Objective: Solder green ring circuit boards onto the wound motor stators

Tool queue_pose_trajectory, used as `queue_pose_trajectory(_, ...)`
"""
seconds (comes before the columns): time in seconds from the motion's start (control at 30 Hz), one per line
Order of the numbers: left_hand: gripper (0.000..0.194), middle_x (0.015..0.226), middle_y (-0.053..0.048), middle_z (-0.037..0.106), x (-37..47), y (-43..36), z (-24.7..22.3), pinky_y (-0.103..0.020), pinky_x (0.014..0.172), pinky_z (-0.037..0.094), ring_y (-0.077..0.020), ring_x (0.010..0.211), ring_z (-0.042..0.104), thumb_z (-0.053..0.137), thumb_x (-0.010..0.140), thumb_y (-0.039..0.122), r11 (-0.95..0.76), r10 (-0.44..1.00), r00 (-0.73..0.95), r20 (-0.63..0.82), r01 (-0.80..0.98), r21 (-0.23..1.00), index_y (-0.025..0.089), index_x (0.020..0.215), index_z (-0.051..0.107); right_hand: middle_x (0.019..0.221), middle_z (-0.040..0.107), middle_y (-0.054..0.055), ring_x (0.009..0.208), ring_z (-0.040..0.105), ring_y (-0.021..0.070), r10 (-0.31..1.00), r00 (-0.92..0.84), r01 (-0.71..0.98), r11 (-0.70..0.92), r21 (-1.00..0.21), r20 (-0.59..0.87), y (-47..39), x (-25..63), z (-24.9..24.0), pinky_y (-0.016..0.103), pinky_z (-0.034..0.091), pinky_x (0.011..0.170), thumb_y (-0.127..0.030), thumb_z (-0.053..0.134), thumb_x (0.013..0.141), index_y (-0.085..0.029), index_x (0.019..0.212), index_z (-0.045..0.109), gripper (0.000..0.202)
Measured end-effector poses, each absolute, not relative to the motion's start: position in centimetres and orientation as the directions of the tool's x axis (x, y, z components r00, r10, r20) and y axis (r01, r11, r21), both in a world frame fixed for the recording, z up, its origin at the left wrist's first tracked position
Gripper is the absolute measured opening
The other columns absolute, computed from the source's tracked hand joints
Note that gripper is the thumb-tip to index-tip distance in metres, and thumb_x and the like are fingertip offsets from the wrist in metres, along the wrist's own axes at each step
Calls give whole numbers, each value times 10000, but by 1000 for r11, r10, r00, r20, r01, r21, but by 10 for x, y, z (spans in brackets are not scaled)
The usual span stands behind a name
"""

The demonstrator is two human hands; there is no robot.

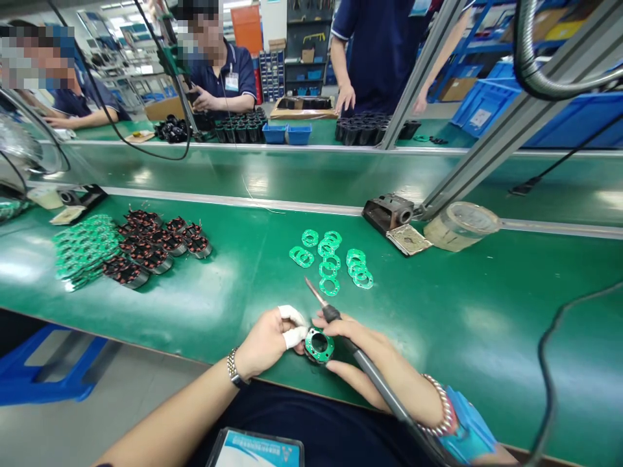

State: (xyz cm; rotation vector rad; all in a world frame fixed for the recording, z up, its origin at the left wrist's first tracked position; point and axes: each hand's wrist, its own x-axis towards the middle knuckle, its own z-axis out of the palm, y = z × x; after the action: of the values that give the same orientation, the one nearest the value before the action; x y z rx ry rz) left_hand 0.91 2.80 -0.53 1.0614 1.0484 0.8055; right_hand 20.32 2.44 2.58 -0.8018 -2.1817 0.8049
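My left hand (267, 340), with white covers on its thumb and fingertip, grips the left edge of a small motor stator (308, 352) near the table's front edge. A green ring-shaped circuit board (322, 355) lies on top of that stator, its centre hole showing dark. My right hand (374, 353) has a soldering iron (363, 360) lying across it, the tip pointing up and left, away from the board. The thumb and forefinger of that same hand touch the board's right side. How firmly the iron is held is partly hidden.
Several loose ring boards (329, 266) lie ahead. To the left are copper-wound stators (150, 250) beside stacked green boards (85, 250). A soldering iron stand (389, 214) and a clear tub (461, 226) stand right of centre. Co-workers (224, 78) work across the bench. The iron's cable (548, 363) hangs right.
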Motion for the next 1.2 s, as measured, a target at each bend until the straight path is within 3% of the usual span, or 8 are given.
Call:
queue_pose_trajectory(0.17,120,705,-15,603,-5,13,-1,-271,658,476,-134,644,586,575,776,249,69,957,271,-101,128,989,156,850,589,927,644,74,825,643,172,738,-604,359,588,-725,300,24,199,18,276,537,729,-138,524,811,-205,1070,490,270)
queue_pose_trajectory(0.3,113,859,-56,636,-11,-1,1,-292,750,461,-166,801,584,591,773,218,-203,908,411,82,260,944,186,860,655,919,632,80,829,632,184,779,-507,400,591,-700,368,14,198,10,288,539,719,-173,530,813,-201,1067,482,261)
queue_pose_trajectory(0.37,88,810,-51,642,-7,-2,0,-284,721,468,-162,763,589,613,758,246,-142,918,394,42,230,963,177,789,660,929,629,85,827,630,190,789,-471,422,595,-685,395,10,197,8,305,540,728,-183,521,819,-198,1075,473,261)
queue_pose_trajectory(0.47,171,666,-19,620,3,4,-3,-257,617,474,-130,600,584,647,724,312,155,935,312,-171,74,985,146,690,620,937,626,95,830,626,200,786,-444,442,609,-658,429,5,195,7,322,542,719,-188,504,834,-196,1090,462,260)
queue_pose_trajectory(0.6,275,523,18,581,10,12,-2,-227,531,461,-96,464,542,720,639,367,424,872,311,-379,-93,901,124,675,598,948,630,89,901,603,206,745,-438,410,664,-625,504,7,191,10,331,528,768,-122,495,834,-203,1060,476,241)
queue_pose_trajectory(0.8,322,522,13,589,12,11,0,-232,540,470,-105,486,563,752,590,396,460,867,296,-400,-166,872,124,639,587,886,622,77,878,580,186,689,-472,348,718,-602,549,16,181,13,303,529,728,-49,462,827,-188,1004,515,230)
queue_pose_trajectory(0.97,282,558,-2,603,11,10,0,-233,561,477,-114,527,583,727,623,366,459,870,299,-393,-197,867,125,654,582,787,646,50,844,603,190,635,-495,323,768,-553,593,12,182,9,361,518,776,-19,456,815,-183,1029,500,272)
queue_pose_trajectory(1.2,167,510,14,582,12,15,3,-199,501,441,-91,461,551,644,671,260,460,852,332,-406,-103,882,142,629,534,673,617,30,682,606,166,754,-324,383,656,-650,571,6,203,28,276,516,599,-64,508,816,-202,894,576,173)
